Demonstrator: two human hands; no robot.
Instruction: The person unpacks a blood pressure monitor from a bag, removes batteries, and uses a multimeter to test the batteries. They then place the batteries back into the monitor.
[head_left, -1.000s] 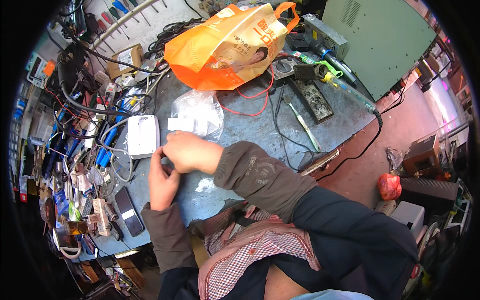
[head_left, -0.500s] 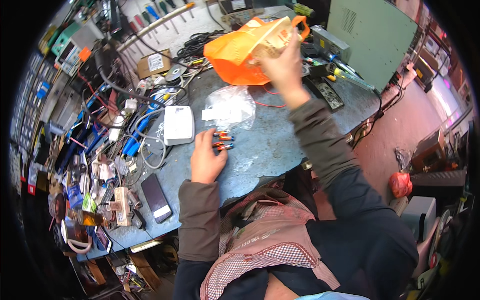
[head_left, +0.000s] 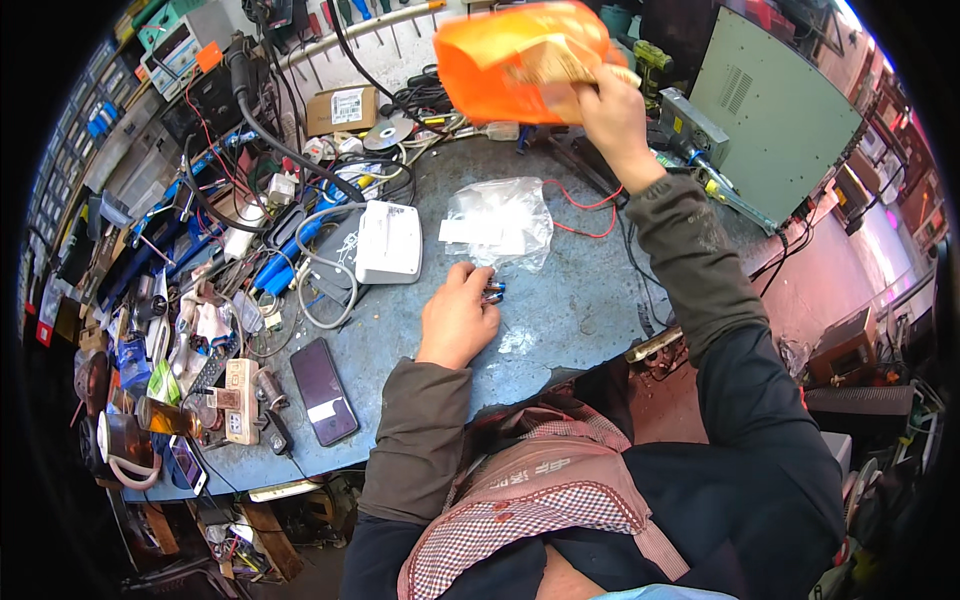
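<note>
High at the far side of the bench, my right hand [head_left: 612,115] grips an orange plastic bag [head_left: 505,75] by its gathered edge. The bag hangs out to the left of that hand, crumpled and blurred by motion. On the blue worktop [head_left: 590,300], the fingers of my left hand [head_left: 458,318] curl down over a few small batteries [head_left: 495,291]. Only their ends poke out past the fingers, so how many lie beneath is hidden. Just beyond that hand lies a clear plastic bag [head_left: 515,215] with a white label. A white plastic box [head_left: 391,242] sits to its left.
A dark phone [head_left: 323,392] lies left of my left forearm. Tangled cables, tools and parts crowd the left side, near a power strip [head_left: 238,402]. A cardboard box [head_left: 341,108] stands at the back. A large grey-green metal cabinet [head_left: 765,110] and a red wire [head_left: 585,220] are to the right.
The orange bag has gone up and away from the worktop in my right hand, uncovering things behind it. My left fingers have drawn in over the batteries. The whole view has shifted slightly.
</note>
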